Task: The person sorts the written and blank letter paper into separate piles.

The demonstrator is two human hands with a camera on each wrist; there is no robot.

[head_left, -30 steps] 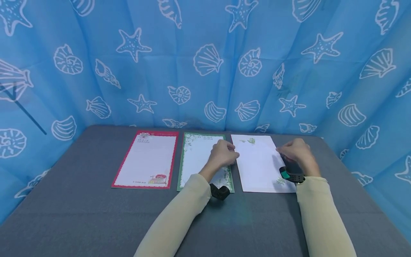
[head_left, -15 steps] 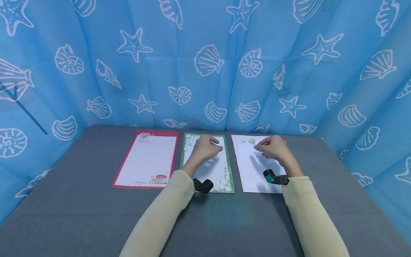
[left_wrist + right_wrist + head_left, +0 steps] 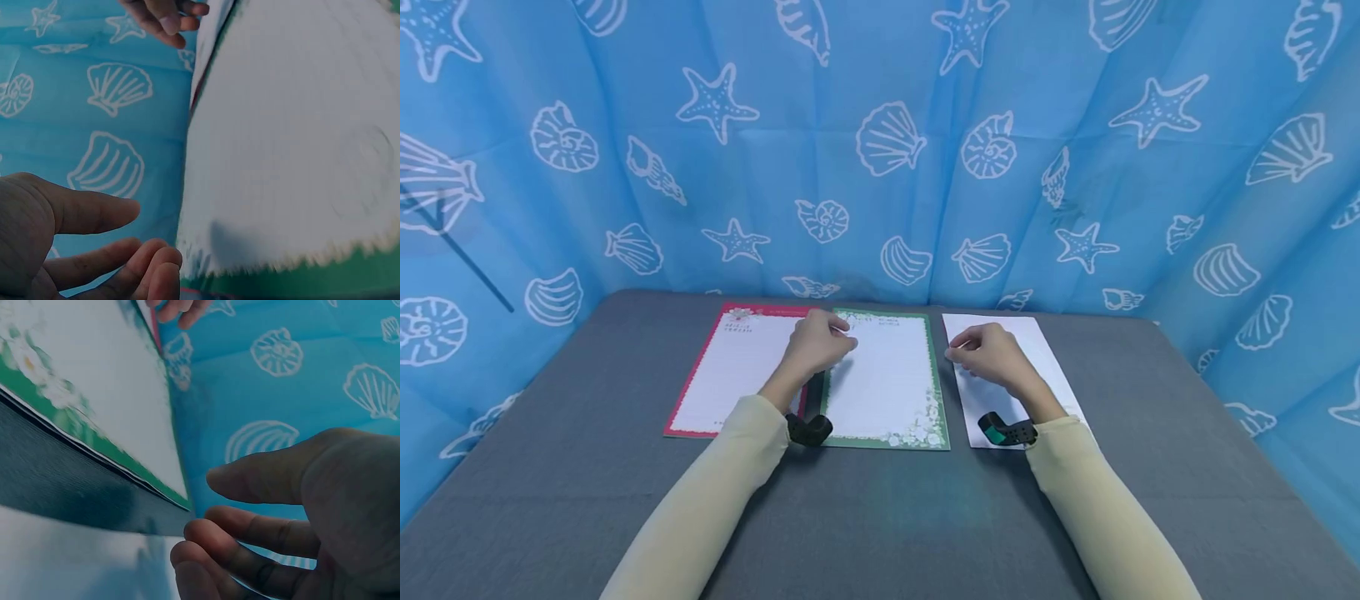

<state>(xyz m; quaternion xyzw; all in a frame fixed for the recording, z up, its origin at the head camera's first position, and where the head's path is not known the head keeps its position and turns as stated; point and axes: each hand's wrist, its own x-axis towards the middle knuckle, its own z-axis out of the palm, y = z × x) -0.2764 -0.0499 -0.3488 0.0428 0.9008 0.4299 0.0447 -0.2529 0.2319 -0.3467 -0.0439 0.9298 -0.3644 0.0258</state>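
In the head view my left hand (image 3: 816, 343) hovers over the right edge of a red-bordered notepad (image 3: 741, 358), near the left edge of a green-bordered notepad (image 3: 887, 375). The left wrist view shows that hand (image 3: 94, 244) with thumb and bent fingers apart and nothing between them. My right hand (image 3: 991, 357) is above the left part of a white sheet (image 3: 1036, 350), its fingertips near the sheet's left edge. Loosely bent fingers and a separate thumb show on the right hand (image 3: 269, 519) in its wrist view, also holding nothing. The hands and left arm hide parts of the outer papers.
The papers lie side by side on a grey cloth-covered table (image 3: 910, 517), narrow gaps between them. A blue curtain (image 3: 880, 208) with white shells and starfish hangs behind the table and along its sides. Each wrist wears a dark band (image 3: 808, 430).
Both hands have moved left: the left from the green pad's right edge to its left edge, the right from the white sheet's right edge to its left side. The papers stay in place.
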